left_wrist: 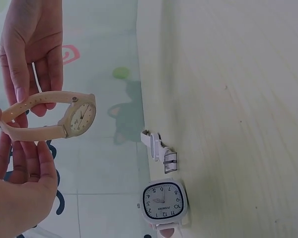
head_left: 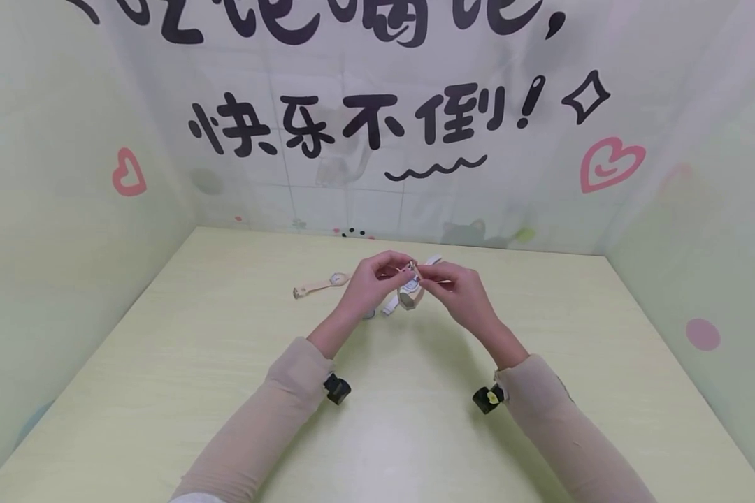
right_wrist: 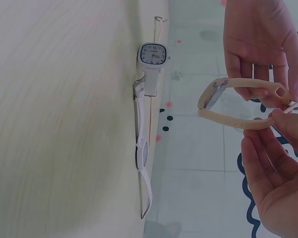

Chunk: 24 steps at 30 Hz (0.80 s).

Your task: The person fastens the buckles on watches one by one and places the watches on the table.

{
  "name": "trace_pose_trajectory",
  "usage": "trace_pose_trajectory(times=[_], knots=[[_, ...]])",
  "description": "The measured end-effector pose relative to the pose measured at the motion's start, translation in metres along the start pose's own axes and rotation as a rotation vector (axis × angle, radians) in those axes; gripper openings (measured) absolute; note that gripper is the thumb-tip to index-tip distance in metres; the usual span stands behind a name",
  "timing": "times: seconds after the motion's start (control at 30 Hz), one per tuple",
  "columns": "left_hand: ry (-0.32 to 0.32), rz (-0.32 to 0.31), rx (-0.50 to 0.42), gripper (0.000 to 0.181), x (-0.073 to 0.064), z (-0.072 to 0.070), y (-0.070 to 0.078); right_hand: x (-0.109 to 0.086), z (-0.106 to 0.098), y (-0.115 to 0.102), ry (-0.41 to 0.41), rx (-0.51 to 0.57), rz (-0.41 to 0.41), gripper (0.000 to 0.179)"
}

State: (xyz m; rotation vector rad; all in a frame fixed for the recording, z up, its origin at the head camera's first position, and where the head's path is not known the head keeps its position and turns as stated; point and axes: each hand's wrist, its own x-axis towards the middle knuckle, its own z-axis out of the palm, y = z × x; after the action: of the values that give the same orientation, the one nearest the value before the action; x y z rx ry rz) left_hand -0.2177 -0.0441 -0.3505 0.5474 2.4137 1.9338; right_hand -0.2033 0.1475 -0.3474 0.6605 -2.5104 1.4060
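A wristwatch with a pale peach strap [left_wrist: 35,133] is held up above the table by both hands. Its round dial [left_wrist: 82,119] hangs lowest, while the strap forms a loop closed at the top. My left hand [head_left: 370,279] pinches the strap end with the metal buckle [right_wrist: 295,104]. The holed end [right_wrist: 241,124] is between the thumb and fingers of my right hand [head_left: 462,293]. Below and behind, a white watch with a squarish face [right_wrist: 153,54] and a slim white watch [right_wrist: 142,153] lie on the table, partly hidden in the head view.
Another peach-strapped watch [head_left: 338,279] lies left of my left hand on the pale table [head_left: 377,433]. A printed cloth wall [head_left: 352,202] stands behind the table's back edge. Black wrist cameras [head_left: 336,388] hang under both sleeves.
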Motion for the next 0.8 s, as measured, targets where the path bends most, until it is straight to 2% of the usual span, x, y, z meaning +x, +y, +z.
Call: trace_pose_trajectory(times=[0.5,0.8], knots=[[0.062,0.018,0.097,0.024,-0.0026,0.0033,0.0021,-0.0007,0.0049,-0.0024,-0.010,0.008,0.030,0.022],[0.011,0.007,0.124,0.029,-0.0045,-0.0005,0.0032,-0.0032,0.0041,-0.0006,0.018,-0.005,0.014,0.022]])
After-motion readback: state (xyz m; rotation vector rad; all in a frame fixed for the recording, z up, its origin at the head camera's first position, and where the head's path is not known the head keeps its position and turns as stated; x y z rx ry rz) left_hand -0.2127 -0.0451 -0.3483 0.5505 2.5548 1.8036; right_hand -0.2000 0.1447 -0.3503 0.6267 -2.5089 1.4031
